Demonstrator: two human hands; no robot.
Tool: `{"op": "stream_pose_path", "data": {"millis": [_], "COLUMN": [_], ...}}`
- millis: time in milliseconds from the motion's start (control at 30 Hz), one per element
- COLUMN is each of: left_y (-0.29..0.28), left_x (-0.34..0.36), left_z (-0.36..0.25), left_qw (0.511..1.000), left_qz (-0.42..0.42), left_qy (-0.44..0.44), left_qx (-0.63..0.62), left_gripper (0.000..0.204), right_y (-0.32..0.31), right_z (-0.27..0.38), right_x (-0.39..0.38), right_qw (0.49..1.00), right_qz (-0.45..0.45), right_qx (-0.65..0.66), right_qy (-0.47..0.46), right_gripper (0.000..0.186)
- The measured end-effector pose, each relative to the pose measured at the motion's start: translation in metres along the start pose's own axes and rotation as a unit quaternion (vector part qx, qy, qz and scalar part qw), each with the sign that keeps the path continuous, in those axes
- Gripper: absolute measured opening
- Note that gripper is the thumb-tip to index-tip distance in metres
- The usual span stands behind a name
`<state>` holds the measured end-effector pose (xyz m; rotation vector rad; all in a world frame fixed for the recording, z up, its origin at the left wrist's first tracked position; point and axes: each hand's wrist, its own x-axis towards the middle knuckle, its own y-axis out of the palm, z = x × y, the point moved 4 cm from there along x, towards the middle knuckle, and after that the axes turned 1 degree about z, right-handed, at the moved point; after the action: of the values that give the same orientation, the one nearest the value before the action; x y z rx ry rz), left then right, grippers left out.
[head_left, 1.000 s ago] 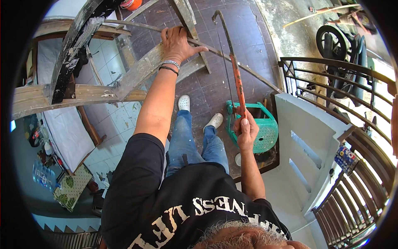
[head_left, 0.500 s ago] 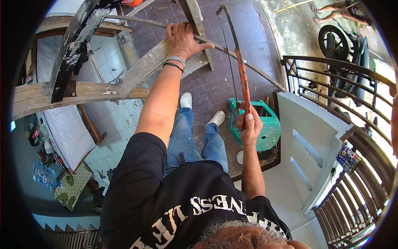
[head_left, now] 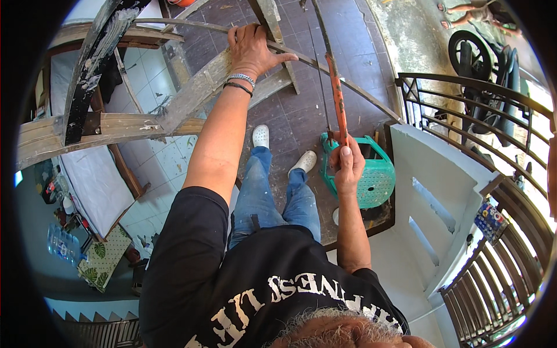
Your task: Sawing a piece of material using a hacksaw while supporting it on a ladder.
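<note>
My left hand point(head_left: 255, 49) grips the weathered wooden frame point(head_left: 203, 87) where a thin wooden strip point(head_left: 360, 91) crosses it, fingers bent over the wood and thumb stretched along the strip. My right hand point(head_left: 347, 162) is closed around the red-orange handle of a bow saw point(head_left: 337, 95). The saw points away from me across the strip, its thin blade left of the frame tube; whether the blade touches the wood I cannot tell. Below my right hand, on the dark tiles, is a green plastic stool point(head_left: 373, 185).
A black-painted beam point(head_left: 97, 64) and wooden rail point(head_left: 46, 139) stand at the left, above a mattress point(head_left: 93, 185). At right are a low white wall point(head_left: 423, 168), metal railing point(head_left: 464, 87), and parked motorbike point(head_left: 470, 58). Another person's legs point(head_left: 464, 16) show at upper right.
My right hand and the saw have moved farther forward, the saw's tip now near the top edge. Another person's legs have come into view at upper right.
</note>
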<state>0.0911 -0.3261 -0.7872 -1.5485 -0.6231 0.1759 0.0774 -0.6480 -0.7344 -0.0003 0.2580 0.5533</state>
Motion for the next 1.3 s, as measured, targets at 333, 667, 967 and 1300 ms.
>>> {"op": "stream_pose_path", "data": {"millis": [333,667,967,1300], "left_y": [-0.003,0.002,-0.002,-0.005], "left_x": [0.0,-0.001,0.003,0.0], "left_z": [0.0,0.003,-0.002,0.007], "left_qw": [1.0,1.0,1.0,1.0], "left_qz": [0.016,0.007,0.02,0.02], "left_qy": [-0.005,0.002,0.005,-0.003], "left_qx": [-0.006,-0.009,-0.007,-0.003], "left_gripper": [0.091,0.092,0.092,0.093], "right_y": [-0.009,0.007,0.015,-0.019], "right_z": [-0.006,-0.014,0.002,0.004], "right_x": [-0.028,-0.002,0.033,-0.041], "right_qw": [0.998,0.998,0.997,0.993], "right_qz": [-0.003,-0.003,-0.012,0.004], "right_qx": [-0.028,-0.015,-0.047,-0.057], "right_qy": [0.064,0.054,0.065,0.102], "right_gripper": [0.042,0.036,0.035,0.039]}}
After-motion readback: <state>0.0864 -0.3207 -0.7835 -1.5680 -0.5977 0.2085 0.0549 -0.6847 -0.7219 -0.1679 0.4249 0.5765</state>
